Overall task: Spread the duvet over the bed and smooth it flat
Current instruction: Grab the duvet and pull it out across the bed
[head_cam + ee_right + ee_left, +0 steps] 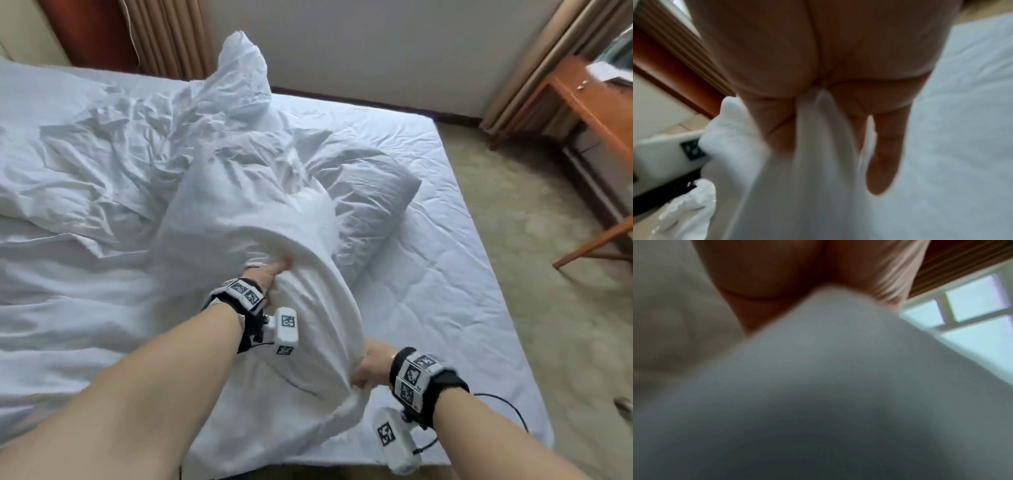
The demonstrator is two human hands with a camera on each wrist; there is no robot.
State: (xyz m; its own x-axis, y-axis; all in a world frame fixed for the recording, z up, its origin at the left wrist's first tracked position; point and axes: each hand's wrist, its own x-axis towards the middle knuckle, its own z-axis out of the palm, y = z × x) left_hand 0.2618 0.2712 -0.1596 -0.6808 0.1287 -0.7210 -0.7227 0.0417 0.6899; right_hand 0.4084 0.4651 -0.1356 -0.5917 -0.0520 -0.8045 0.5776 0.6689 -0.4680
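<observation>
Gripping duvet (260, 219): both hands, head view | right wrist view: fingers (882, 162) pinching fabric

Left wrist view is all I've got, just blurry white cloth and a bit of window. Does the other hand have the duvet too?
Observer: Yes. The right hand grips a bunched fold of the duvet at the near edge of the bed; the right wrist view shows cloth pinched between its fingers.
Operator: And where's my left hand on it?
Observer: The left hand grips the same fold farther in, toward the middle of the bed.
Operator: Is the duvet spread out yet?
Observer: No. It lies heaped and creased over the left side, and the right side of the mattress is uncovered.
</observation>
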